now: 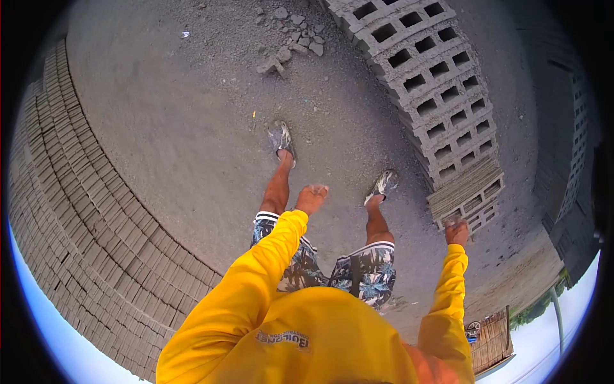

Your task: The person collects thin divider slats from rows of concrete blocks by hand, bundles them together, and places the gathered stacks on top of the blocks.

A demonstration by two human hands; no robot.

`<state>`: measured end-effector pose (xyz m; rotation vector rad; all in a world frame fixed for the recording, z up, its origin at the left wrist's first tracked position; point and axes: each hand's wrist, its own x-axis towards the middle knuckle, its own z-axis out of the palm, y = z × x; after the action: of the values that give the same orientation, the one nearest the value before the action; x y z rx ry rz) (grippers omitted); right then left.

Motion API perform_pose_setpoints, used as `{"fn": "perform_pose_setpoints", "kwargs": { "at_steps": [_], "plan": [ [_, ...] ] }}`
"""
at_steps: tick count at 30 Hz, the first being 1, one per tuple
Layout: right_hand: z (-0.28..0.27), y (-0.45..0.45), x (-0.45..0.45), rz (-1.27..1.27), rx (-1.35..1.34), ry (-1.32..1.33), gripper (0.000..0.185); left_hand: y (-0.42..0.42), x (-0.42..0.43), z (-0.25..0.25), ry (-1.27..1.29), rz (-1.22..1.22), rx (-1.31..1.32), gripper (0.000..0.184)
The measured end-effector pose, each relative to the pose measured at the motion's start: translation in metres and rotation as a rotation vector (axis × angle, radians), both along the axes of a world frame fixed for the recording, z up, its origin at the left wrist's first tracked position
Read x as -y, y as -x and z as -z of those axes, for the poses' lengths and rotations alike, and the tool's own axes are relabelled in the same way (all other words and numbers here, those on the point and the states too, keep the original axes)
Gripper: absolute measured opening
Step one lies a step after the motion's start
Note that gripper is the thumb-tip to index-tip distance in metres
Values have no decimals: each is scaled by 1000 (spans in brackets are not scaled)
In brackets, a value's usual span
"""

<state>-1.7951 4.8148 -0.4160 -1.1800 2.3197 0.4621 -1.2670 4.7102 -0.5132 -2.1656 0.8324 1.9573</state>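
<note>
Gray ground [198, 121] carries stacked hollow blocks [431, 119]; what remains is unclear. Our right hand [456, 232] is at their near edge, left hand [311, 199] apart; we can't tell either's finger grip.

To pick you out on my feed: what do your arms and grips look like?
The left sleeve and right sleeve are long, yellow and reach the wrists; orange fabric shows near the right shoulder. The left grip and right grip are ungloved.
</note>
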Motion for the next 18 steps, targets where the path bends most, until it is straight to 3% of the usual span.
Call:
{"fn": "perform_pose_setpoints", "kwargs": {
  "at_steps": [3,4,6,9,14,18],
  "plan": [
    [8,-88,26,228,62,-156,41,-90,114,-80,32,-149,37,43],
    [10,-123,50,242,80,-253,41,-123,138,-88,62,-192,50,42],
    [30,-176,98,175,227,-194,41,-192,174,-98,135,-245,97,41],
    [29,-259,244,115,408,-101,39,-268,220,-114,198,-329,212,40],
    [15,-341,482,-41,597,177,33,-308,271,-122,165,-424,262,38],
    [31,-359,628,-86,523,228,31,-274,339,-125,98,-409,213,37]
  ]
}}
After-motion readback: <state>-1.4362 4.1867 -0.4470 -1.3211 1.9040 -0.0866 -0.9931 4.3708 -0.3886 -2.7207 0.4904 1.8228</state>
